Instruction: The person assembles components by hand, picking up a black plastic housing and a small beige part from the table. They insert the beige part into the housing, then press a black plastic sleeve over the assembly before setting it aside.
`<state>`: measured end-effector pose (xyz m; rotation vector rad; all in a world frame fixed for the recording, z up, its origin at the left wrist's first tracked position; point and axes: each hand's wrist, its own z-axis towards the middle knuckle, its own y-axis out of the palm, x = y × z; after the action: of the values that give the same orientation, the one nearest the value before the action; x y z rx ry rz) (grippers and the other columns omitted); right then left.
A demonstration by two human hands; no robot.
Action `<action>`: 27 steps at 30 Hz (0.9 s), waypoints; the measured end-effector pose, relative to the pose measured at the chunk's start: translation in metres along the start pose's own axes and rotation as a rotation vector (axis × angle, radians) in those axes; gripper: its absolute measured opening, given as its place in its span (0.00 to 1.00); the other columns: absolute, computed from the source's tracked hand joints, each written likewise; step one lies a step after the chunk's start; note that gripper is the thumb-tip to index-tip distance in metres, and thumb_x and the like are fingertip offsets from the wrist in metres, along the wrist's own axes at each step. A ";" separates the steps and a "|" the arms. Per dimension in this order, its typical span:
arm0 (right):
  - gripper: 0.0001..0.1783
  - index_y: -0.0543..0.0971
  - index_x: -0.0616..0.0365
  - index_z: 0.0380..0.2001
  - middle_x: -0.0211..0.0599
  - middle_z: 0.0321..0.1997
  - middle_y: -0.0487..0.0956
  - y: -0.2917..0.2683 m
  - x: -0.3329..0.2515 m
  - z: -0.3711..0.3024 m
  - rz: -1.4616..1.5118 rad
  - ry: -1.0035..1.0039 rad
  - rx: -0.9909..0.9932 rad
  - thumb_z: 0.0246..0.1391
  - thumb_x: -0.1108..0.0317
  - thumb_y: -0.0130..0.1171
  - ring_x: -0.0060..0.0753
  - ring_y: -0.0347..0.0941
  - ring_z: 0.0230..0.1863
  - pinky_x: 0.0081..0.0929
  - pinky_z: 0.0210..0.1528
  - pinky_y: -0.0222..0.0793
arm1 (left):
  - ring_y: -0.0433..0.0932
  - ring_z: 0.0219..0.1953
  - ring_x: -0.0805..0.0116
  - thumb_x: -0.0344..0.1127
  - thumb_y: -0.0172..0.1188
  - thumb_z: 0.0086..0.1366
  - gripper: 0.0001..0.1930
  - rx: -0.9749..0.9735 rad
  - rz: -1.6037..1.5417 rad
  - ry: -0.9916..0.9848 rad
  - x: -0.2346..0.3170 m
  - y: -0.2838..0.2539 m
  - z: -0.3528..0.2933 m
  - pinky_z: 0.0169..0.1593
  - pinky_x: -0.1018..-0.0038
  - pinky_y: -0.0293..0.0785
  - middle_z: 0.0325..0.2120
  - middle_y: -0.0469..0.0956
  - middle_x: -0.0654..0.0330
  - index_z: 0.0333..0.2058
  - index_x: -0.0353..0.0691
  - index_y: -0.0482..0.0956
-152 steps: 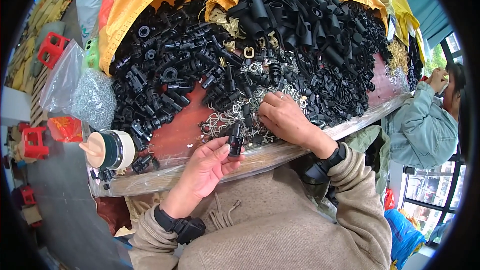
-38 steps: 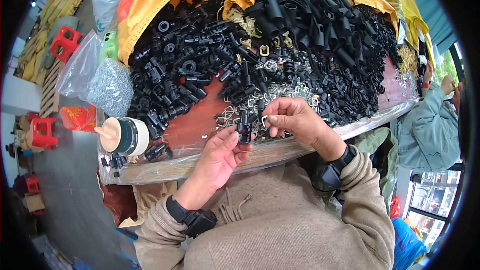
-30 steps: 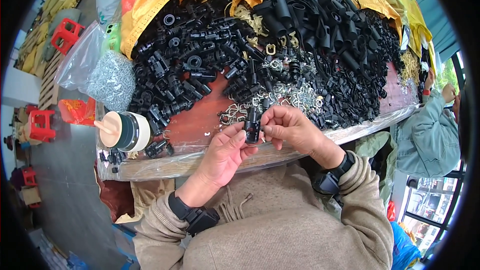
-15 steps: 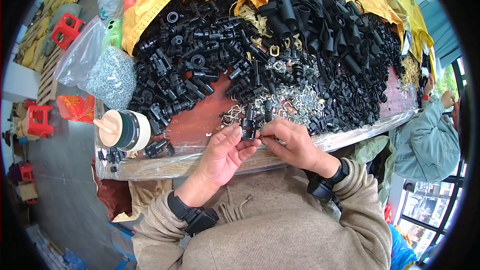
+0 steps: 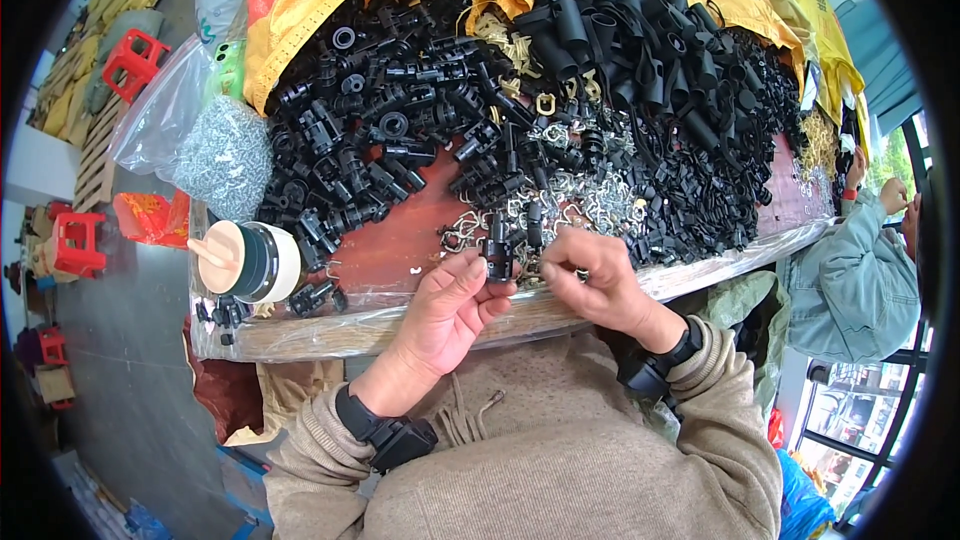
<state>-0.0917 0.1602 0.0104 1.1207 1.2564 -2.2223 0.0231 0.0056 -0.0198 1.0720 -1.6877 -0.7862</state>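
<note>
A worker's left hand clamped its thumb and fingers on a black cylindrical part, held upright at the centre of the frame. The right hand hung just right of it, fingers curled inward; whether they gripped anything could not be told. Silvery metal hooks lay above, black fittings spread across upper left, and a lidded cup stood at centre left.

table: reddish top, plastic-wrapped near edge | left: heaped black cylindrical parts, lidded cup, bag of silver bits | middle: curved silver clips, black tubes beyond | right: small black pieces
</note>
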 end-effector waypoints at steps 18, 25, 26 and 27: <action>0.06 0.72 0.61 0.24 0.33 0.20 0.69 0.007 -0.009 0.002 -0.035 -0.069 0.046 0.39 0.76 0.59 0.30 0.67 0.20 0.23 0.21 0.61 | 0.76 0.35 0.69 0.32 0.52 0.59 0.15 -0.052 0.078 -0.103 -0.003 -0.001 -0.002 0.38 0.80 0.74 0.35 0.75 0.59 0.44 0.35 0.69; 0.08 0.72 0.60 0.24 0.34 0.20 0.69 0.004 -0.008 -0.003 -0.237 -0.241 -0.010 0.37 0.77 0.60 0.30 0.67 0.20 0.23 0.21 0.61 | 0.76 0.34 0.69 0.32 0.51 0.60 0.13 0.025 0.200 -0.085 -0.008 0.002 -0.004 0.37 0.79 0.75 0.35 0.75 0.58 0.42 0.33 0.70; 0.08 0.73 0.60 0.24 0.34 0.20 0.69 0.004 -0.007 -0.004 -0.250 -0.254 -0.023 0.37 0.77 0.60 0.30 0.66 0.20 0.23 0.22 0.61 | 0.76 0.34 0.69 0.32 0.51 0.60 0.13 0.027 0.200 -0.086 -0.009 0.002 -0.005 0.37 0.79 0.75 0.35 0.75 0.58 0.42 0.33 0.70; 0.08 0.73 0.60 0.24 0.34 0.20 0.69 0.005 -0.007 -0.005 -0.250 -0.252 -0.023 0.37 0.77 0.60 0.30 0.66 0.20 0.23 0.22 0.61 | 0.76 0.35 0.70 0.33 0.51 0.60 0.13 0.019 0.219 -0.090 -0.008 0.003 -0.004 0.38 0.79 0.74 0.35 0.75 0.59 0.43 0.33 0.69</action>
<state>-0.0819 0.1615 0.0114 0.6775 1.3693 -2.4296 0.0279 0.0143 -0.0193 0.8571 -1.8557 -0.6861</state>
